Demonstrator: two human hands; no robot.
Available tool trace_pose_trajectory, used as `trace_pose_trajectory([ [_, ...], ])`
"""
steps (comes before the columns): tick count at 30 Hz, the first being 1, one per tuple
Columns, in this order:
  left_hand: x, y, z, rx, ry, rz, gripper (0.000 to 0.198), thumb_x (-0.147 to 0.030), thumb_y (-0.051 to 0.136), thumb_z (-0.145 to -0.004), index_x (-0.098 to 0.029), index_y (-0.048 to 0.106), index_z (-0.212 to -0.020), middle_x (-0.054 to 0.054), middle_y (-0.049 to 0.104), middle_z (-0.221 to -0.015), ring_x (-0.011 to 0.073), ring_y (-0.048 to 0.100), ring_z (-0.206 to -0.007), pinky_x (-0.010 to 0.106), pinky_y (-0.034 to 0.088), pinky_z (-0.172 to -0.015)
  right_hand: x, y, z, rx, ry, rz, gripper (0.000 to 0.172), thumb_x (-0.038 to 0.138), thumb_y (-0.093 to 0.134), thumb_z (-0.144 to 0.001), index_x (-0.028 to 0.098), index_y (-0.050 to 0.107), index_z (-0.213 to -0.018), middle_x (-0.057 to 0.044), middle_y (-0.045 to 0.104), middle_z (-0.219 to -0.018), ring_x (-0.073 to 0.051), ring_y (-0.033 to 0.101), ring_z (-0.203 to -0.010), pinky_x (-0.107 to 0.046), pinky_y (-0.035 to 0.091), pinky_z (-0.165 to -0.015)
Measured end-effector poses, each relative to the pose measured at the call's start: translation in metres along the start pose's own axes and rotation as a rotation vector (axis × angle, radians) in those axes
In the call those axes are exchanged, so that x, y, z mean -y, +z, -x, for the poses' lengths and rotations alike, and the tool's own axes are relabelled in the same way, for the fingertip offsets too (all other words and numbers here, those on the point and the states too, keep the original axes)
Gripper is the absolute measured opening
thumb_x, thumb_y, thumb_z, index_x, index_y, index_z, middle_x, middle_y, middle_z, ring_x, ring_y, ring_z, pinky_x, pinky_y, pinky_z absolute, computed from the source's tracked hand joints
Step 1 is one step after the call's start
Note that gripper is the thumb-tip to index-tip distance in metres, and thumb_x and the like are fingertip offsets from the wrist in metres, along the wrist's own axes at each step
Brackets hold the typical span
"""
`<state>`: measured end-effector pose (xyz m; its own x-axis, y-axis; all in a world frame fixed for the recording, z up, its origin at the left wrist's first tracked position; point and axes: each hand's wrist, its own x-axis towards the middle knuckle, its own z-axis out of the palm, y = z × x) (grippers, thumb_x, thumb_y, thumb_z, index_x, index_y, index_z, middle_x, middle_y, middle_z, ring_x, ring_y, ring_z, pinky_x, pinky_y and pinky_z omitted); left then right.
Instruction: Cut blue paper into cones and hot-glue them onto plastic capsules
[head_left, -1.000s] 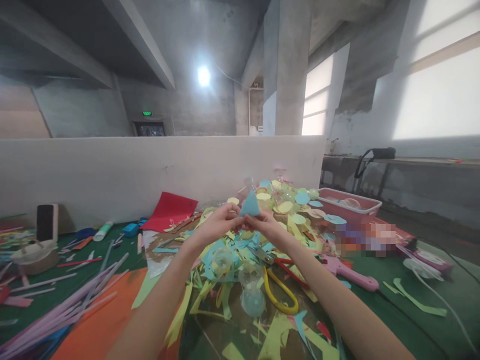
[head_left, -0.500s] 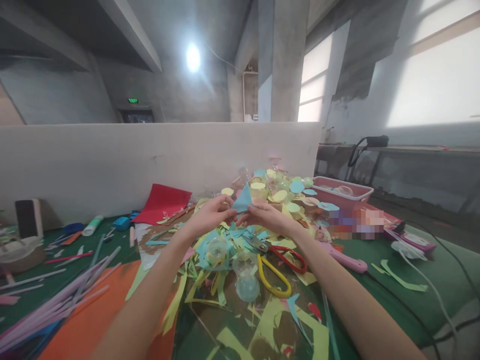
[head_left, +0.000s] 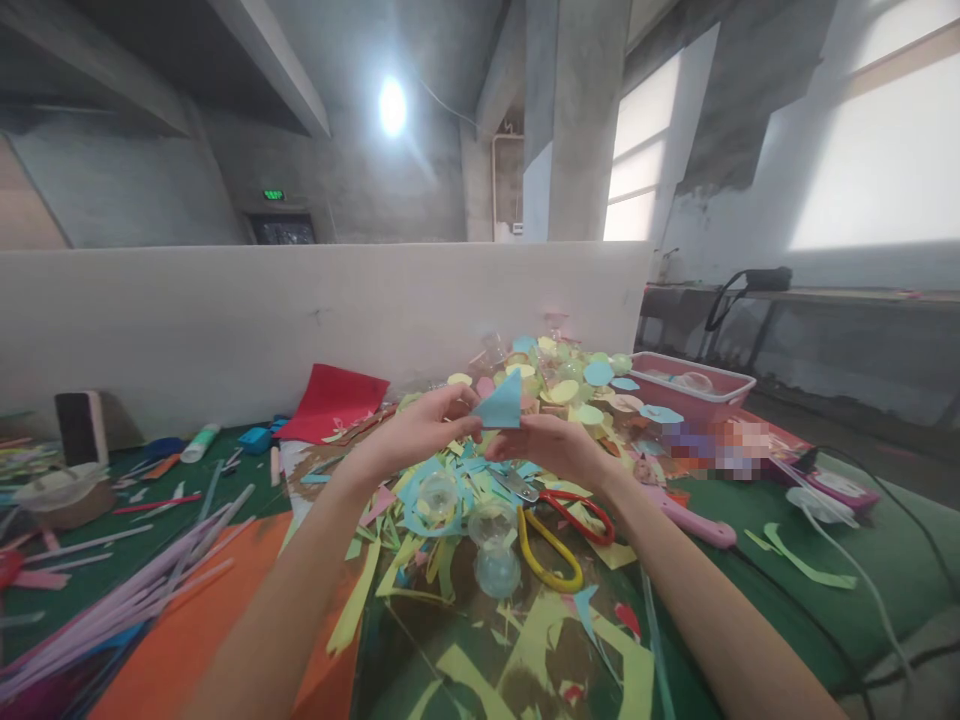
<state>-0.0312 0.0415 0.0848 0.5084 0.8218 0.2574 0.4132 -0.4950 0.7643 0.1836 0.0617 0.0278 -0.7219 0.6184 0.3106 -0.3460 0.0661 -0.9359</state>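
A folded piece of light blue paper (head_left: 501, 402), with a pointed top and a flat lower edge, is held up between my hands over the middle of the table. My left hand (head_left: 427, 425) pinches its left corner with thumb and fingers. On the other side, my right hand (head_left: 551, 445) has its fingers closed at the paper's lower right edge. Below the hands lie scissors (head_left: 551, 555) with one yellow and one red handle, clear plastic domes (head_left: 496, 560), and a heap of blue and yellow-green paper scraps (head_left: 405, 560).
A red sheet (head_left: 337, 405) and glue stick (head_left: 201, 443) lie to the left, near pale purple strips (head_left: 157, 600) on orange paper (head_left: 202, 620). Cut paper discs (head_left: 598, 373) are piled behind the hands. At right are a pink basket (head_left: 694, 390) and a corded pink tool (head_left: 694, 520).
The blue paper has turned and shifted slightly right, showing a broader face with its point now at the right. Both hands have moved slightly with it. The view has shifted a little.
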Motion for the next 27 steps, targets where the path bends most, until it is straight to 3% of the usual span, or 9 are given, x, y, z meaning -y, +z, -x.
trace_pose_trajectory([
  [3, -0.008, 0.002, 0.003, -0.031, -0.017, -0.125, 0.017, -0.037, 0.057, -0.085, -0.022, 0.057, -0.092, 0.003, 0.069, -0.084, 0.0198, 0.064, -0.080, 0.030, 0.046, -0.068, -0.003, 0.000, -0.002, -0.025, -0.027, 0.072, 0.046, 0.058, 0.057, -0.081, 0.017, 0.070, -0.097, -0.009, 0.073, -0.089, -0.023, 0.066, -0.089, -0.039, 0.045, -0.090],
  [7, -0.016, 0.007, 0.006, -0.031, -0.022, -0.185, 0.018, -0.038, 0.057, -0.085, -0.022, 0.058, -0.094, 0.002, 0.069, -0.080, 0.0195, 0.064, -0.075, 0.028, 0.045, -0.064, -0.011, -0.002, -0.008, -0.163, -0.039, 0.248, 0.061, 0.072, 0.051, -0.077, 0.016, 0.071, -0.089, -0.009, 0.072, -0.079, -0.023, 0.067, -0.079, -0.039, 0.049, -0.083],
  [13, -0.020, 0.014, 0.004, -0.068, 0.049, -0.182, 0.021, -0.041, 0.051, -0.088, -0.022, 0.060, -0.088, -0.001, 0.062, -0.080, 0.0165, 0.057, -0.074, 0.025, 0.042, -0.065, -0.007, 0.007, -0.015, -0.386, -0.094, 0.510, 0.039, 0.058, 0.060, -0.080, 0.021, 0.071, -0.074, -0.002, 0.069, -0.068, -0.023, 0.062, -0.072, -0.036, 0.046, -0.077],
  [19, -0.018, 0.016, 0.003, -0.139, 0.032, -0.206, 0.026, -0.044, 0.054, -0.084, -0.020, 0.060, -0.077, -0.001, 0.056, -0.073, 0.0149, 0.048, -0.067, 0.025, 0.037, -0.060, 0.003, 0.021, -0.009, -0.423, -0.126, 0.640, 0.043, 0.055, 0.058, -0.082, 0.021, 0.065, -0.057, -0.002, 0.067, -0.060, -0.021, 0.059, -0.064, -0.033, 0.042, -0.067],
  [27, -0.026, 0.019, 0.005, -0.057, 0.034, -0.077, 0.022, -0.042, 0.057, -0.083, -0.020, 0.061, -0.083, -0.001, 0.057, -0.072, 0.0134, 0.050, -0.064, 0.024, 0.038, -0.057, 0.011, 0.024, -0.007, -0.502, -0.199, 0.675, 0.049, 0.063, 0.053, -0.081, 0.022, 0.054, -0.055, 0.001, 0.056, -0.054, -0.016, 0.049, -0.054, -0.029, 0.035, -0.056],
])
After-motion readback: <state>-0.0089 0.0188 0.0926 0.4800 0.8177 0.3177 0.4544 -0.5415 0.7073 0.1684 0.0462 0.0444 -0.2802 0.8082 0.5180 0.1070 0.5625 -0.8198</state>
